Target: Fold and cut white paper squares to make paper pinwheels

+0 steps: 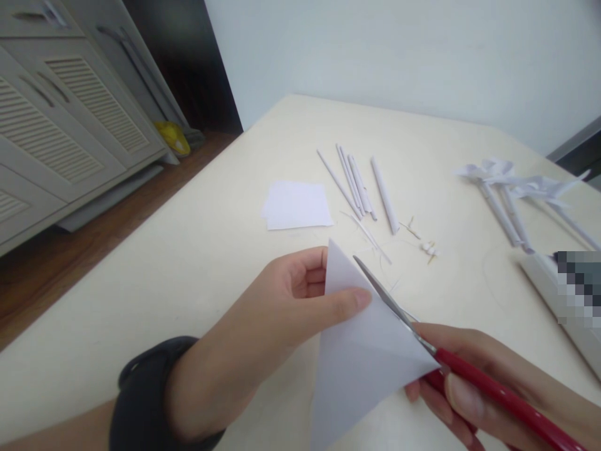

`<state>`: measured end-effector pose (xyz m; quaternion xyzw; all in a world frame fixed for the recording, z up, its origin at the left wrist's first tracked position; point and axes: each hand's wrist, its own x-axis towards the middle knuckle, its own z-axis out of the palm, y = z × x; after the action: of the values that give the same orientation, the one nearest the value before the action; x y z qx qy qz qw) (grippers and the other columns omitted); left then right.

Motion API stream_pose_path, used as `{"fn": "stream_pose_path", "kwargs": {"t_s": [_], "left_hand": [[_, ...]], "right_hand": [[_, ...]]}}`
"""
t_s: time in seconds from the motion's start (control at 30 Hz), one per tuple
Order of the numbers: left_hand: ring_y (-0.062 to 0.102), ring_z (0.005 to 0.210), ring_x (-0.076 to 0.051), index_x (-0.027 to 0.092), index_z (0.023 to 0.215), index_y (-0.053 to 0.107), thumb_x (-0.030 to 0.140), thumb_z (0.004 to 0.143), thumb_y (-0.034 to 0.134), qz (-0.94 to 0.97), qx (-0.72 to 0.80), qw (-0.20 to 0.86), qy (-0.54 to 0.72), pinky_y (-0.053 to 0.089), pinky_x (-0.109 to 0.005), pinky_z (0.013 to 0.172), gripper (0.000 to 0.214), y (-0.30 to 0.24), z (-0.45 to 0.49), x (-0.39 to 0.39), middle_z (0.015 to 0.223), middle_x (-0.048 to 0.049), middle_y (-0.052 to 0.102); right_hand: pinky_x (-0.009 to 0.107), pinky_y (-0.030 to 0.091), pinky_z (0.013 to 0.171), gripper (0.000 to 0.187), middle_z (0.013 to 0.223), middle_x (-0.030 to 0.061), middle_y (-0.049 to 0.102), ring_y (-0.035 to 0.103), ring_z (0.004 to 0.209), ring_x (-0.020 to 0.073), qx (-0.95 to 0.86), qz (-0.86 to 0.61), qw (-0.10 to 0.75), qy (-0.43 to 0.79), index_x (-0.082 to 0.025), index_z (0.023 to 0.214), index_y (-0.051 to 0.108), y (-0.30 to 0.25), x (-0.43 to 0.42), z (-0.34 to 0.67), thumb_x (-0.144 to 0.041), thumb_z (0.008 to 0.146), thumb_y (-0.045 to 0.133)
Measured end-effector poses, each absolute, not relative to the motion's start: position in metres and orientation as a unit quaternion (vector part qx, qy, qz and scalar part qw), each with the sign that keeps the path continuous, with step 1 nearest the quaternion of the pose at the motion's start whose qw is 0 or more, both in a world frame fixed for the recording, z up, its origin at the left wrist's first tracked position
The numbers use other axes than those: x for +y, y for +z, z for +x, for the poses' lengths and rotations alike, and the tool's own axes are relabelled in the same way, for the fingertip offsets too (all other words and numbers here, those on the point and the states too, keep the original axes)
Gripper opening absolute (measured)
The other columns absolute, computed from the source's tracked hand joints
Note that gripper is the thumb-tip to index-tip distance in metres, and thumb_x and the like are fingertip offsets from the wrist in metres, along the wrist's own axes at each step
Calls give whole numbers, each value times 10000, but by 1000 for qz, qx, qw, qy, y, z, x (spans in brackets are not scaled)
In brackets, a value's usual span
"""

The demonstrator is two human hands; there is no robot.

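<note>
My left hand [300, 297], with a black band on its wrist, pinches a folded white sheet of paper [361, 363], thumb on the front face and fingers behind. In my right hand [464, 382] is a pair of scissors [488, 382] with red handles and metal blades. The blades lie along the paper's upper right edge, their tip pointing up and left past my left thumb. A thin white strip shows beside the blades. Part of the lower handle is hidden behind the paper and my fingers.
A stack of white paper squares [298, 205] lies beyond my left hand. Several rolled paper tubes [357, 181], thin paper strips [370, 238] and small tied pieces [429, 248] sit farther right. Paper pinwheels on sticks [507, 200] and a white box [554, 300] occupy the table's right side.
</note>
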<state>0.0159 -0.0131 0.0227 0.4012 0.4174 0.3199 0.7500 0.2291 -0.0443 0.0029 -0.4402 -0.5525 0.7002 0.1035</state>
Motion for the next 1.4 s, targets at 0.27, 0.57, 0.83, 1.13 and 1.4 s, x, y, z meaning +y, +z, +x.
{"fn": "stream_pose_path", "kwargs": {"t_s": [0.27,0.57,0.83,1.13,1.4], "left_hand": [[614,900,-250,186,995,641,262,749,616,400,415,750,323,476,-331,736,258,23,17,-12,972,-65,673],[606,950,-266,181,1016,632,261,763,611,386,406,763,323,482,-348,766,266,21,16,-14,1026,-77,667],[604,975,-276,189,1090,613,256,760,612,376,408,763,333,484,-371,796,336,19,20,-17,1049,-87,666],[599,980,-275,189,1083,615,268,746,620,369,409,767,328,477,-368,802,346,19,19,-17,1024,-86,674],[604,967,-269,195,1064,619,259,753,610,360,407,779,315,479,-357,782,318,18,15,-17,1007,-76,677]], "right_hand": [[147,344,414,474,623,-24,388,321,470,46,-504,-405,112,755,-152,827,545,-2,-43,232,-618,756,497],[152,364,424,429,667,-3,414,359,494,58,-500,-436,120,738,-158,889,562,4,-49,227,-564,825,437],[149,256,374,466,541,-46,308,268,432,48,-492,-428,116,749,-152,832,520,-1,-54,225,-601,822,394],[148,246,365,509,483,-55,314,276,393,39,-488,-452,99,740,-154,760,512,8,-50,222,-652,782,408],[148,256,347,486,487,-47,330,273,392,47,-473,-469,98,740,-165,715,490,3,-54,219,-638,790,403]]}}
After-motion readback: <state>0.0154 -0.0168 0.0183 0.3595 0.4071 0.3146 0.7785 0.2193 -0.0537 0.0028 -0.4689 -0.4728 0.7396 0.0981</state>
